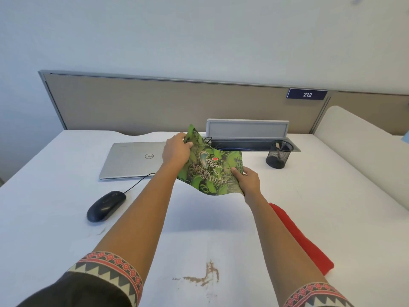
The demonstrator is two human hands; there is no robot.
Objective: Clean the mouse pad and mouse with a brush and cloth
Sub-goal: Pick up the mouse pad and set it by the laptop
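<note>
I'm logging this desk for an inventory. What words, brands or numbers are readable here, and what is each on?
"Logitech": on the green mouse pad, held off the desk by the left hand and right hand.
"DELL": logo on the closed laptop lid, seen upside down.
"212": white on the blue sign on the partition.
No other text is visible.

Single head-worn view, aimed forward and down

The white desk (66, 173) is seen from above its near edge, close enough that both forearms fill the lower frame; the beige partition (155, 103) and wall are taken in by the wide angle.
</note>
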